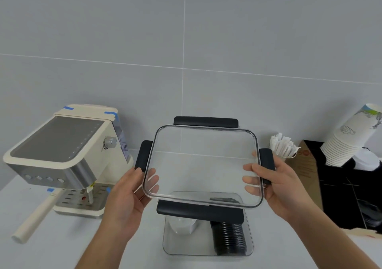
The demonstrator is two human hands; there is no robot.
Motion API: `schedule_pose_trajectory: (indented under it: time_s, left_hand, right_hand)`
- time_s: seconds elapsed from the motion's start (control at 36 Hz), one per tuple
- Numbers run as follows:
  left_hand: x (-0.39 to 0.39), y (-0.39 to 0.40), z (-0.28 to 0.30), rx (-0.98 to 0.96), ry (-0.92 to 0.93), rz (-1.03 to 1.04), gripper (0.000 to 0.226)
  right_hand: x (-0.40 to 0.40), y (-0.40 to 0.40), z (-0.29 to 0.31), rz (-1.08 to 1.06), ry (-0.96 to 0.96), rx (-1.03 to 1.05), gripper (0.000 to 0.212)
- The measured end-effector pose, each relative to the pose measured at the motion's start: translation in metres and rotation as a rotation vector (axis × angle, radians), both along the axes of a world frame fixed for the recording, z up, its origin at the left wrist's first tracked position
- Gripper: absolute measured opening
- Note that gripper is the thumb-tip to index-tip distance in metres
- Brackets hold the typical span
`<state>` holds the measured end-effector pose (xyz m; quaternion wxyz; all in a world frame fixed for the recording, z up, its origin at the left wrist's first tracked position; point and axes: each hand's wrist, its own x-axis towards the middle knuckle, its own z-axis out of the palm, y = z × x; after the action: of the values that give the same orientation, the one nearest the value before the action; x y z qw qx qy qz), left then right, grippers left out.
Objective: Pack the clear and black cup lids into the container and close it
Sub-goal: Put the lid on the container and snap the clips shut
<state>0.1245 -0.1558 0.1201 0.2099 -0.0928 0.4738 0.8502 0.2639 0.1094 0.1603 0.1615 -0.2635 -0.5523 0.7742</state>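
Container sits on the white counter at 6 o'clock in the head view, clear, open on top. Inside: black cup lids stacked on edge along its right side, clear cup lids in a short stack at its left, partly hidden by what's held above.

Container lid is held in the air above the container, dead centre of frame, tilted with its far edge up. Clear panel, four black latch flaps: 12, 3, 6, 9 o'clock of the panel. All four look swung out, none engaged.

Left hand clamped on the lid's 9 o'clock edge, thumb on the latch flap, fingers showing through the clear panel from behind. Right hand clamped on the 3 o'clock edge the same way. Both closed on the lid, well apart from each other.

Progress, my read: packing looks done, both lid types are in and no loose lids visible on the counter. Left: lower the lid square onto the rim, press down all four flaps. Closing not yet done.

Surroundings: espresso machine at 9 o'clock, its portafilter handle pointing toward 7. At 3 o'clock, wrapped straws in a cup, tilted stack of paper cups, black organiser under it. Grey tiled wall across the top.
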Motion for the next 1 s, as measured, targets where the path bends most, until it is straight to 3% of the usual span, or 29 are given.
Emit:
schedule_pose_trajectory:
  time_s: [0.28,0.64,0.78,1.0]
  left_hand:
    - [-0.015,0.0,-0.03,-0.252,0.024,-0.036,0.01]
    - [-0.001,0.0,-0.072,-0.556,0.116,-0.092,0.009]
    - [0.003,0.005,-0.09,-0.631,0.1,-0.143,0.008]
    - [0.008,0.014,-0.103,-0.742,0.125,-0.181,0.008]
  right_hand:
    - [0.008,-0.004,-0.027,0.009,-0.113,-0.026,0.028]
    - [0.01,-0.003,-0.077,-0.094,-0.42,0.15,0.009]
    - [0.014,0.011,-0.107,-0.133,-0.519,0.256,0.015]
    - [0.018,0.024,-0.138,-0.139,-0.598,0.215,0.013]
